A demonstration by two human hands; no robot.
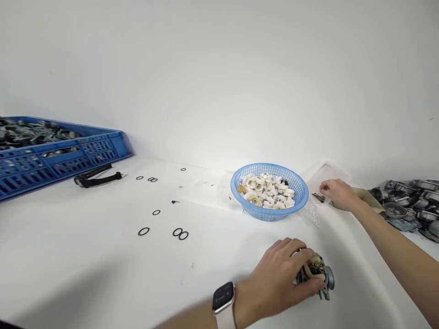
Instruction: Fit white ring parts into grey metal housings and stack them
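Gripped in my left hand (279, 278) is a metal carburetor (329, 277), its open side up, with a cream plastic float (310, 270) and brass parts showing inside. The fingers lie over its far side and the thumb along the near side. Farther off to the right, my right hand (338, 192) has thumb and index finger pinched together above a clear plastic bag (324, 171). Whatever may be between those fingertips is too small to make out. Several small brown pins (318, 197) lie just beside and below them.
A blue basket (236, 194) holds many white floats. Black rubber rings (143, 231) and a small black piece (174, 201) are scattered to the left. A black strap (99, 180) lies by a blue crate (120, 144) of metal parts. Carburetors (396, 210) are piled right, beside a beige bag (368, 201).
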